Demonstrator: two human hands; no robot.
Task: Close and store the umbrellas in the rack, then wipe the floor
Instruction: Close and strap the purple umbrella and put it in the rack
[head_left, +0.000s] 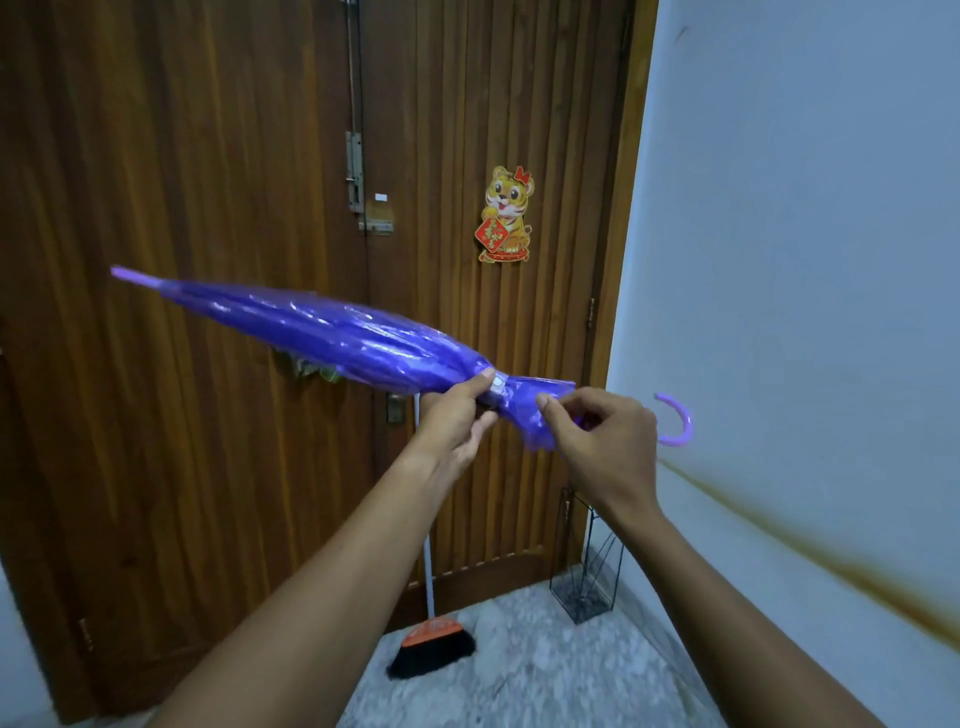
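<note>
A folded purple umbrella (332, 332) lies nearly level at chest height, its tip pointing left and its curved lilac handle (678, 418) to the right. My left hand (457, 415) grips it at the white strap where the canopy is bunched. My right hand (602, 441) pinches the loose canopy edge just right of that strap and covers part of the shaft. A black wire umbrella rack (589, 566) stands on the floor in the corner between the door and the right wall, below my right forearm.
A wooden double door (208, 208) fills the view ahead, with a tiger sticker (506, 215) on it. A broom with an orange head (434, 642) leans against the door. The speckled stone floor (524, 670) runs below. A white wall (805, 234) with a brown stain is on the right.
</note>
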